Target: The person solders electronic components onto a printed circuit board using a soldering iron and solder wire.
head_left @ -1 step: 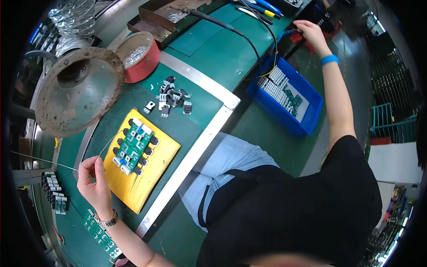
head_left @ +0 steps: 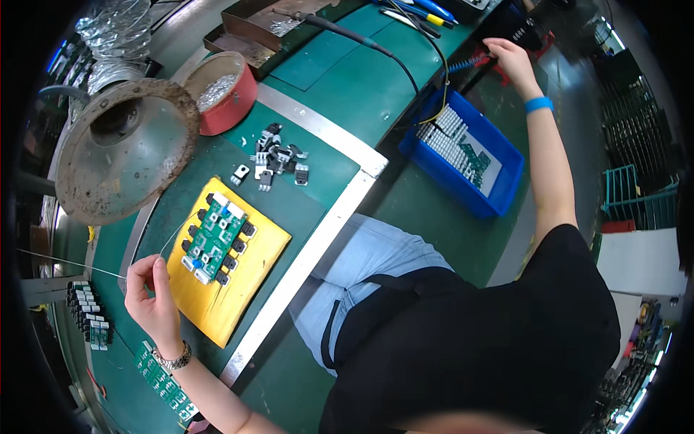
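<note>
Between thumb and forefinger of my left hand (head_left: pixel 153 293) is a thin solder wire (head_left: pixel 72 263), pinched just left of a yellow pad (head_left: pixel 249 278). On that pad lies a green circuit board (head_left: pixel 215 235) with black transistors along its two long sides and white connectors at its ends. The wire's free end reaches toward the board's left side. Out to the right, beyond the bench edge, my right hand (head_left: pixel 512 64) is closed at the end of a blue coiled cord (head_left: pixel 463 65); its fingertips are partly hidden.
Loose transistors (head_left: pixel 275 158) lie behind the pad. A red bowl (head_left: pixel 242 98) of metal bits and a round, stained lamp-like shade (head_left: pixel 119 163) stand at left. A soldering iron (head_left: pixel 318 22) rests on a metal tray. Below the bench edge sits a blue bin (head_left: pixel 495 206) with white parts and boards.
My right hand has shifted slightly right and down, and more of the blue coiled cord shows, stretched out. My left hand and the board stay nearly still.
</note>
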A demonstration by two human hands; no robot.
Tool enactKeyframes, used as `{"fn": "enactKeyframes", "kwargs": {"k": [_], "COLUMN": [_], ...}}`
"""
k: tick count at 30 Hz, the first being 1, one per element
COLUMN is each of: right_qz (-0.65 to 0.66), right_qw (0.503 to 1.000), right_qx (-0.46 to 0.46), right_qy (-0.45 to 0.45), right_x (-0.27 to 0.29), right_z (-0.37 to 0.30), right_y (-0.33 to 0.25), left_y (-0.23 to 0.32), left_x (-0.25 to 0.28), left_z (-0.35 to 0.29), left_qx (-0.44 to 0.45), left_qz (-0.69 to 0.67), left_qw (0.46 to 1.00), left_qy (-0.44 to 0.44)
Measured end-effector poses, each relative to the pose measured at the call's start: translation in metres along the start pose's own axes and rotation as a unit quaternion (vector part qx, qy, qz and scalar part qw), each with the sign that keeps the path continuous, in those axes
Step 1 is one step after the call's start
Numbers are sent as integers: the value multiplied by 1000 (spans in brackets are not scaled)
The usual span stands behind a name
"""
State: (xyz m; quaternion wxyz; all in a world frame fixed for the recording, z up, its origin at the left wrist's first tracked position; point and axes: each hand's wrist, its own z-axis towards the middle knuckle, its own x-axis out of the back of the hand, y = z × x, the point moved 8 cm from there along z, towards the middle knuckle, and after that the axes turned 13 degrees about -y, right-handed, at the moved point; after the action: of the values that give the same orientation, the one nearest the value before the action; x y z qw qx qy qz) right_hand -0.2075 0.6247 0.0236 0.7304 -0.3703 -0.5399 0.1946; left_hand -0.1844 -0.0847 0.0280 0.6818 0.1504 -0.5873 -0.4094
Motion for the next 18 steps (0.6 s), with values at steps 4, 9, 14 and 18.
{"fn": "enactKeyframes", "kwargs": {"k": [4, 9, 14, 18], "right_qz": [-54, -369, -293, 30], "right_qw": [991, 864, 775, 871], "right_qx": [-107, -235, -267, 28], "right_qy": [53, -247, -492, -490], "right_x": [31, -46, -125, -135], "right_z": [-61, -145, -213, -195], "right_y": [83, 191, 107, -89], "left_y": [-3, -13, -15, -15], "left_x": [-4, -6, 0, 6], "left_z": [4, 7, 7, 2], "left_qx": [-1, 10, 3, -7], "left_qz": [-9, -27, -21, -90], "left_qw": [1000, 1000, 1000, 996], "left_qy": [-2, -1, 8, 19]}}
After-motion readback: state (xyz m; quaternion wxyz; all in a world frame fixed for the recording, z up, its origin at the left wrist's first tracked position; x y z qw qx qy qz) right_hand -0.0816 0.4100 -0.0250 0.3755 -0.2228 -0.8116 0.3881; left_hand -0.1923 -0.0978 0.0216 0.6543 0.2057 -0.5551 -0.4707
